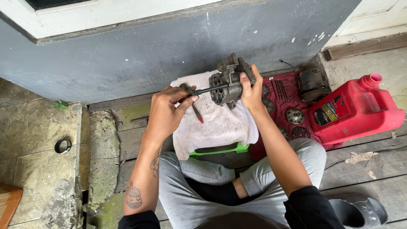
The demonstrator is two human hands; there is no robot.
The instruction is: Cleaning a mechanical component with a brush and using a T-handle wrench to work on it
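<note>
My right hand (251, 90) grips a grey metal compressor body (226, 82), held above a white cloth (216, 123) with its round ported face turned to the left. My left hand (167, 111) holds a paintbrush (196, 109) with a red-tipped handle; the handle points down over the cloth. A thin dark rod (206, 90) runs from my left fingers into the ported face. The cloth lies over a green stool or tray (241, 148) in front of my crossed legs.
A red plastic jug (356, 109) lies on a red mat (280, 106) at the right, among round metal discs (294, 115), thin rods (280, 90) and a dark cylindrical part (313, 84). A black ring (62, 146) lies on the tiles at left. A grey wall (148, 51) stands behind.
</note>
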